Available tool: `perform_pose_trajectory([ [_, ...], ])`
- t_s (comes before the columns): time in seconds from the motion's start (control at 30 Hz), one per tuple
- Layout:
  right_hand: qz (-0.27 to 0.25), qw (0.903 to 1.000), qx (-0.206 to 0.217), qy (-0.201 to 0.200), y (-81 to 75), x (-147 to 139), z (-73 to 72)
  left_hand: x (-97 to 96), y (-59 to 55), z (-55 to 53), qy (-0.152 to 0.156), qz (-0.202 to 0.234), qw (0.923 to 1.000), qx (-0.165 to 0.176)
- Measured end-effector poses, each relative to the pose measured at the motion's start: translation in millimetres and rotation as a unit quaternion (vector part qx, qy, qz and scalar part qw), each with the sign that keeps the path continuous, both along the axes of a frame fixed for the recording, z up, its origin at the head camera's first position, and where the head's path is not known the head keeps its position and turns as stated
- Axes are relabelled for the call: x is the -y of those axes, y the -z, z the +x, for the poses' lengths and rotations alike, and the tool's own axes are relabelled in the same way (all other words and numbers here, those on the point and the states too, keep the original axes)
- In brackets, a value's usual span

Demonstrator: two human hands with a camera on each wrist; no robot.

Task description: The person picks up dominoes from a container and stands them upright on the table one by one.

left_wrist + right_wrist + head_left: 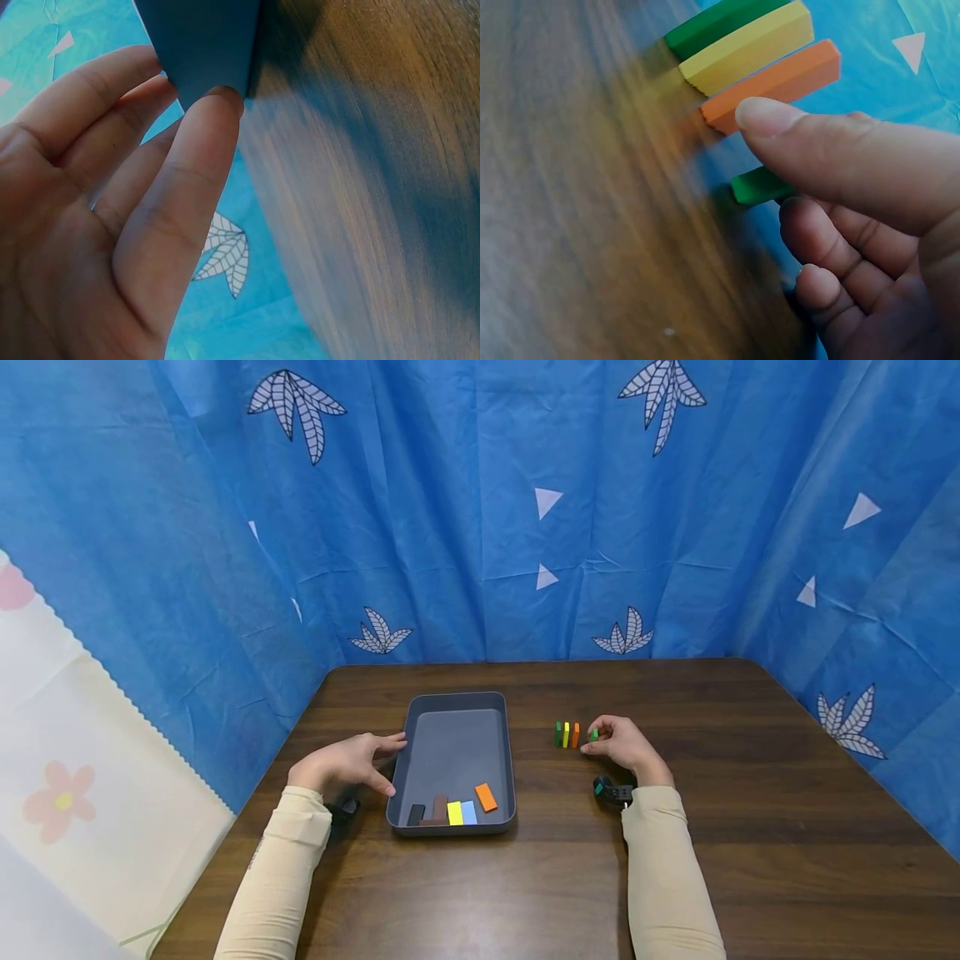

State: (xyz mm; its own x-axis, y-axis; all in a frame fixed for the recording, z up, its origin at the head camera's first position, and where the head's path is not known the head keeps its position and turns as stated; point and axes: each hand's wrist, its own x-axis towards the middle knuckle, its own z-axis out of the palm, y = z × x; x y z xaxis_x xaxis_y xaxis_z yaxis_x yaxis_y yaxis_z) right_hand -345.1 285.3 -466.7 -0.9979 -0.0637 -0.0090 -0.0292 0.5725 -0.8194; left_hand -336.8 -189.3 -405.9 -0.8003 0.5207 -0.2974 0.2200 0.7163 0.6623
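My left hand [348, 762] is at the left side of a dark grey tray [457, 703], fingers spread, fingertips and thumb tip at its wall [206, 45]. With my right hand [621, 745] I pinch a light green domino block [757, 186] between thumb and fingers; it stands on edge and is partly hidden behind the thumb. Just left of it stand an orange domino block [772, 84], a yellow one [750, 46] and a dark green one [724, 24], upright in a row with small gaps.
Inside the tray's near end lie a black block [416, 814], brown blocks [440, 808], a yellow block [454, 813], a light blue block [468, 812] and a tilted orange block [486, 797]. A blue patterned curtain [480, 527] hangs behind the wooden table [555, 885].
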Motion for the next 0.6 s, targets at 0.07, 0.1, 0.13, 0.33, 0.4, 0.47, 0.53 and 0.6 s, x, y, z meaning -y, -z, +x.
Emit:
perform_pose_trajectory([
  [0.07, 0.007, 1.0000, 0.000, 0.002, 0.6, 0.7, -0.7, -0.2, -0.2, -0.2, 0.005, -0.004, 1.0000, -0.005],
  [0.1, 0.009, 1.0000, 0.000, 0.002, 0.8, 1.2, -1.0, -0.1, -0.3, -0.2, 0.004, -0.004, 1.0000, -0.004],
  [0.13, 0.012, 0.9999, -0.001, 0.002, 0.9, 1.6, -1.5, -0.2, -0.2, -0.3, 0.004, -0.005, 1.0000, -0.006],
  [0.33, 0.024, 0.9997, -0.004, 0.000, 0.7, 5.0, -4.1, -0.8, -0.2, 0.3, 0.004, -0.008, 1.0000, -0.003],
  [0.4, 0.024, 0.9997, -0.005, -0.003, 0.3, 6.2, -4.6, -0.6, -0.1, 0.1, 0.002, -0.004, 1.0000, 0.001],
  [0.47, 0.022, 0.9997, -0.006, -0.004, 0.1, 7.2, -5.1, -0.2, 0.1, -0.3, -0.001, 0.000, 1.0000, 0.005],
  [0.53, 0.022, 0.9997, -0.007, -0.005, 0.1, 7.8, -5.4, 0.4, 0.4, -1.0, 0.002, -0.001, 1.0000, 0.000],
  [0.6, 0.025, 0.9997, -0.007, -0.004, 0.0, 8.2, -5.5, 0.9, 0.8, -1.4, 0.003, 0.002, 1.0000, -0.001],
])
